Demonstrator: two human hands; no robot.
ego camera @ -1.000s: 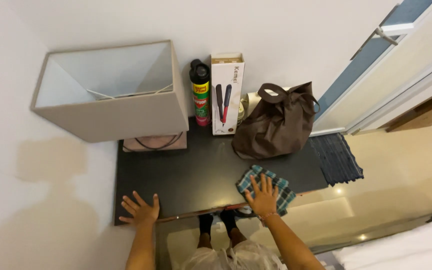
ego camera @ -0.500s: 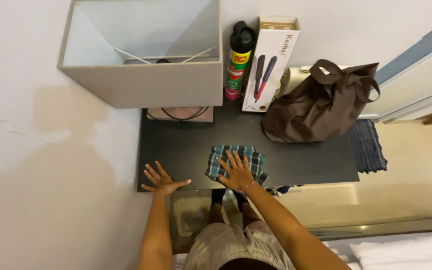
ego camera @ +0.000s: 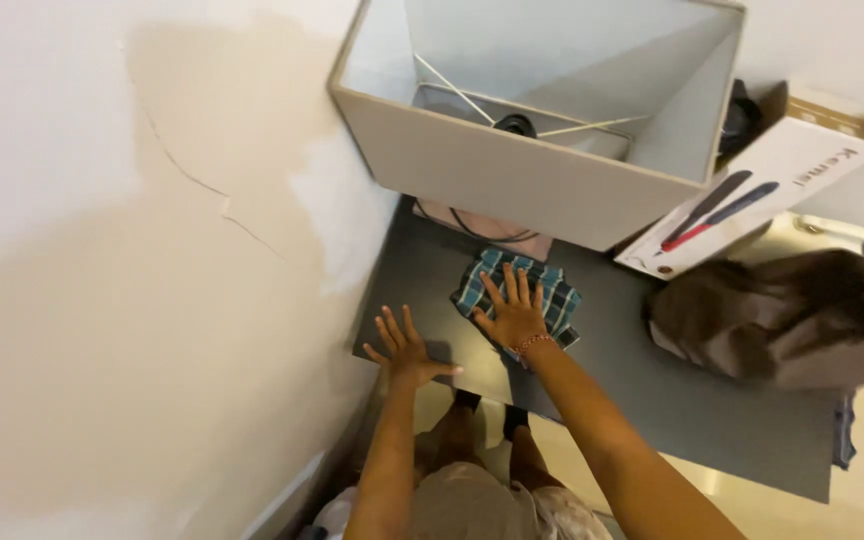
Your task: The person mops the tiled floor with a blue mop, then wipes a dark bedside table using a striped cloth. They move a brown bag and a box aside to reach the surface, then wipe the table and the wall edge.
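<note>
The right hand (ego camera: 514, 312) is pressing flat, fingers spread, on a plaid cloth (ego camera: 517, 290) lying at the far left of the dark bench (ego camera: 692, 400), gripping nothing. The left hand (ego camera: 404, 352) is resting open and empty on the near left corner. The cloth is lying just beside the cord and base under the lamp shade (ego camera: 532, 180); a push farther could catch the cord and tip the lamp. To the right, a printed box (ego camera: 752, 215) and brown bag (ego camera: 792, 315) are crowding the surface. A cracked, patched wall (ego camera: 152, 250) is flanking the left.
</note>
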